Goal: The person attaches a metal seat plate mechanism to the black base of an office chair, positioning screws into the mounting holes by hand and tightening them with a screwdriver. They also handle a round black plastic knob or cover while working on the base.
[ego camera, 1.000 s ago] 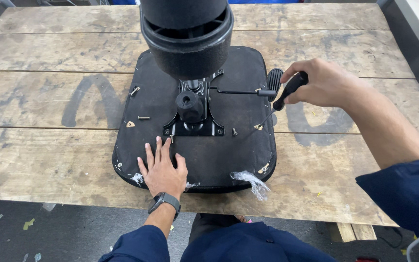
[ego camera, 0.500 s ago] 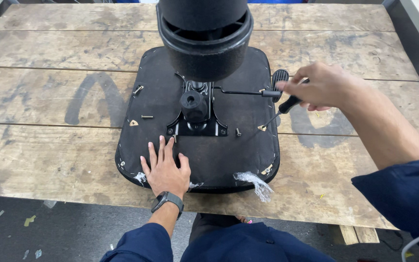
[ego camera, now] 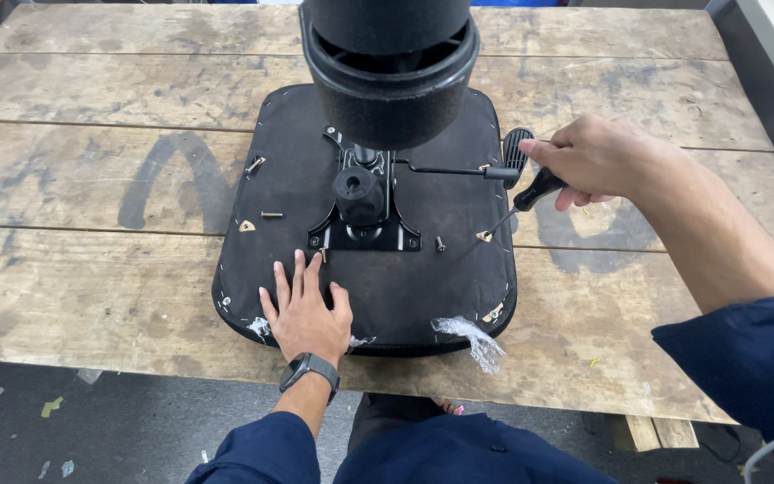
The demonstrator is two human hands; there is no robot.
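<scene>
Lowered from beside the lever, the right hand (ego camera: 595, 159) now grips a black-handled screwdriver (ego camera: 523, 202), tip at a mounting hole on the upturned black chair seat (ego camera: 423, 287). Left hand (ego camera: 305, 311) presses flat, fingers spread, on the seat's near edge atop the wooden workbench (ego camera: 91, 179).

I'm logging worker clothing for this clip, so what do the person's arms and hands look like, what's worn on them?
Both hands are bare, no gloves. The left hand has a dark wristwatch with a black band, and a dark navy sleeve starts just behind it. The right hand has a bare forearm; its navy sleeve is pushed up toward the elbow.
</scene>
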